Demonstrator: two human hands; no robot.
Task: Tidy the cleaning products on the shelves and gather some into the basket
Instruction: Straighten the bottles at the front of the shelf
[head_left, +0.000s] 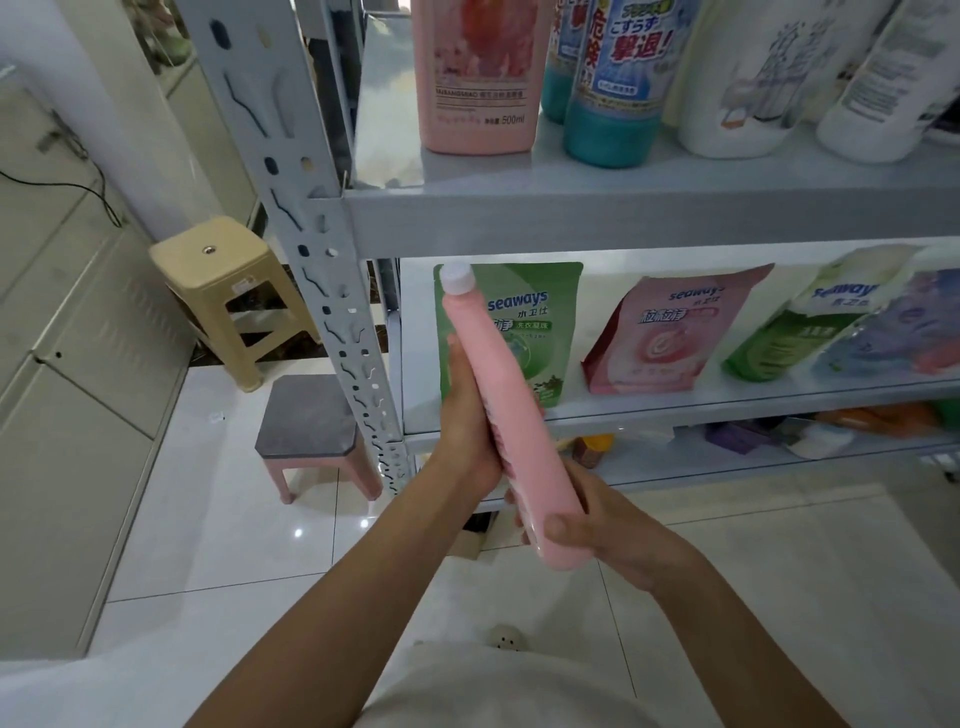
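Note:
I hold a slim pink bottle with a white cap tilted in front of the grey metal shelving. My left hand holds its middle from the left side. My right hand grips its base, thumb across the bottom end. Behind the bottle a green seaways pouch stands on the middle shelf. To its right stand a pink pouch and a green-and-white pouch. On the upper shelf are a pink 500ml bottle, a blue bottle and white bottles. No basket is in view.
The perforated shelf upright rises just left of my hands. A beige stool and a low grey-topped pink stool stand on the white tiled floor at left. White cabinets line the far left. Mixed items lie on the lowest shelf.

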